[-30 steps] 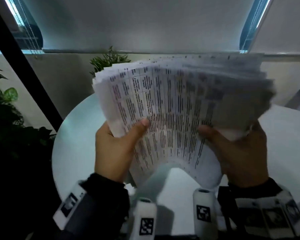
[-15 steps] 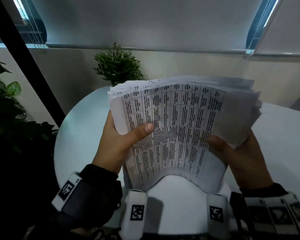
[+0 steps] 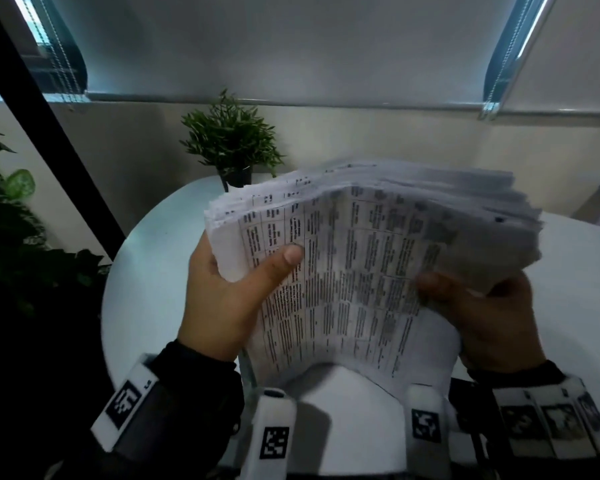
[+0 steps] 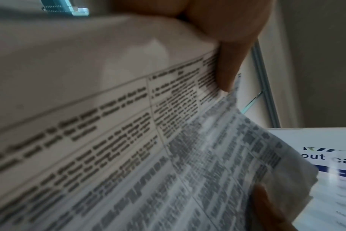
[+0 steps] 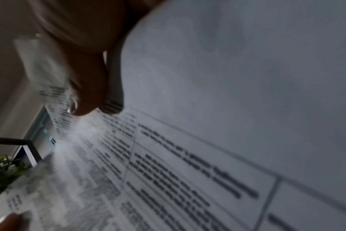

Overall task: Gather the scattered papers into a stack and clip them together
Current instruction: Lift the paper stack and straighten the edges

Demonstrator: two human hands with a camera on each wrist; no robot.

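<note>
A thick stack of printed papers (image 3: 361, 265), covered in tables of text, stands nearly upright above the white round table (image 3: 153, 289). My left hand (image 3: 236, 289) grips its left edge, thumb across the front sheet. My right hand (image 3: 478, 313) grips the right edge, thumb on the front. The upper edges of the sheets are fanned and uneven. The left wrist view shows the stack of papers (image 4: 128, 140) close up with my thumb on it. Close to the right wrist camera lies the front of the papers (image 5: 207, 140), under my thumb. No clip is in view.
A small potted plant (image 3: 231, 140) stands at the table's far edge, behind the stack. Larger leafy plants (image 3: 11, 220) fill the left side. A printed sheet with blue lettering (image 4: 332, 164) lies on the table. A wall and window blinds are behind.
The stack has come down from high in front of the camera to just above the table. Both hands kept their grip on its sides.
</note>
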